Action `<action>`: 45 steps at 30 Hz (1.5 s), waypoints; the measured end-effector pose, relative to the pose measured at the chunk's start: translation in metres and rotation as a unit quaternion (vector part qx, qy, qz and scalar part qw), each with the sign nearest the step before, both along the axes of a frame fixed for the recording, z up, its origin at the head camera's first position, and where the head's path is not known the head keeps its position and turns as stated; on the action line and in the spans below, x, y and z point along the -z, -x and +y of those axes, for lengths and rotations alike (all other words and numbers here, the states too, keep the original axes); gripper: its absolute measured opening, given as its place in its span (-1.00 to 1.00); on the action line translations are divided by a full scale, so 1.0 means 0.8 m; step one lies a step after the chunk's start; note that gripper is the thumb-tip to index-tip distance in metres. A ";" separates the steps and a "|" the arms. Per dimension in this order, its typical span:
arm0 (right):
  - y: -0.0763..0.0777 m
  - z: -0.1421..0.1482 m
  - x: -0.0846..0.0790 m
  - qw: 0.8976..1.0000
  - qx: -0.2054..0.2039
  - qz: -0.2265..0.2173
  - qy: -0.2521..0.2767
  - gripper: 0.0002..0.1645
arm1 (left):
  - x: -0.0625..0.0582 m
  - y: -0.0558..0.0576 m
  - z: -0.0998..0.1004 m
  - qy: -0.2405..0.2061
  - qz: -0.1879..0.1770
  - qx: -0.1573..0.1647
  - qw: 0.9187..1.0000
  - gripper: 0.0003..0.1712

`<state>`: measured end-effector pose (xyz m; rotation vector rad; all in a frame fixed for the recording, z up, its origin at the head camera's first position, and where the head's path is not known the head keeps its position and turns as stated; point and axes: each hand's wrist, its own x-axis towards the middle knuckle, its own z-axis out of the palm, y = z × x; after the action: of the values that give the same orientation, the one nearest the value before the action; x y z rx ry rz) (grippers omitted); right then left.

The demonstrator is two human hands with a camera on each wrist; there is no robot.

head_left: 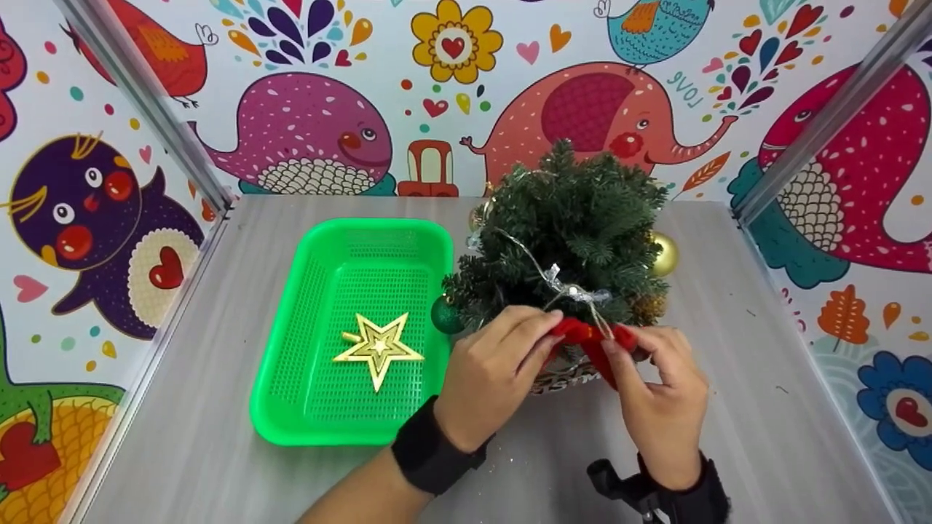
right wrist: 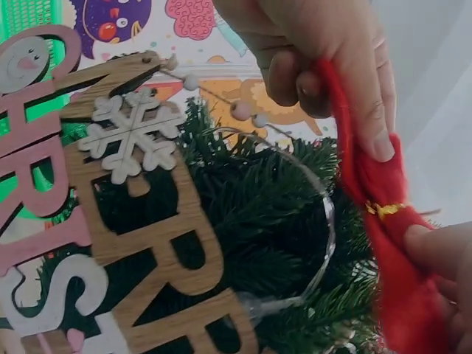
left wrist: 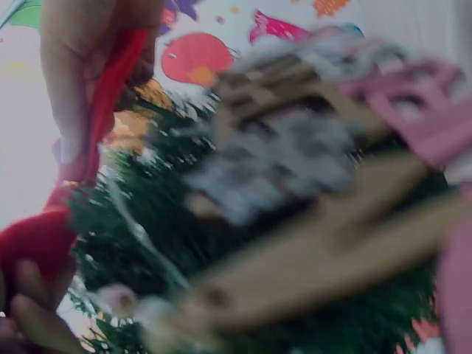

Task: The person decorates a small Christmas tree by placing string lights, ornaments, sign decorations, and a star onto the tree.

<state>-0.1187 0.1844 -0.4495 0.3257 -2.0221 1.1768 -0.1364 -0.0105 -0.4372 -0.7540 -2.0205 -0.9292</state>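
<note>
Both hands hold a red fabric bow [head_left: 601,356] low on the front of a small Christmas tree [head_left: 575,218]. My left hand [head_left: 499,367] pinches the bow's left loop, and my right hand [head_left: 666,400] grips its right loop between thumb and fingers. A gold band [right wrist: 385,209] wraps the bow's middle in the right wrist view. Just above it, a clear string-light wire [head_left: 528,251] crosses the branches. Beside the bow hangs a wooden Christmas sign [right wrist: 184,258] with pink and white letters and a snowflake; in the head view, the hands mostly cover it.
Left of the tree stands a green plastic basket [head_left: 280,364] with a gold star [head_left: 378,348] inside. A green bauble [head_left: 445,314] hangs at the tree's left, a gold bauble [head_left: 664,254] at its right. Patterned walls enclose the grey table [head_left: 757,407].
</note>
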 end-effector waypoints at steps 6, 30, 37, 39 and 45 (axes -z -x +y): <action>-0.005 0.007 0.000 0.997 -0.040 -0.051 -0.042 -0.65 | 0.014 -0.006 -0.005 -0.023 -0.033 0.012 0.999 -0.80; 0.010 0.006 0.001 0.992 -0.025 -0.074 -0.097 -0.78 | 0.015 0.002 -0.005 0.034 -0.017 -0.062 0.997 -0.92; 0.010 0.005 0.001 0.995 -0.026 -0.071 -0.069 -0.79 | 0.017 0.002 -0.006 0.001 -0.039 -0.056 0.998 -0.83; 0.010 0.005 0.001 0.996 -0.027 -0.070 -0.053 -0.78 | 0.017 0.003 -0.005 -0.006 -0.042 -0.057 0.997 -0.79; 0.008 0.006 0.003 0.997 -0.023 -0.074 -0.031 -0.71 | 0.017 0.003 -0.005 -0.023 -0.048 -0.058 0.997 -0.77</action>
<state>-0.1251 0.1891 -0.4518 0.3262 -2.1929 1.1987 -0.1386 -0.0142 -0.4508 -0.5710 -2.0953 -0.9578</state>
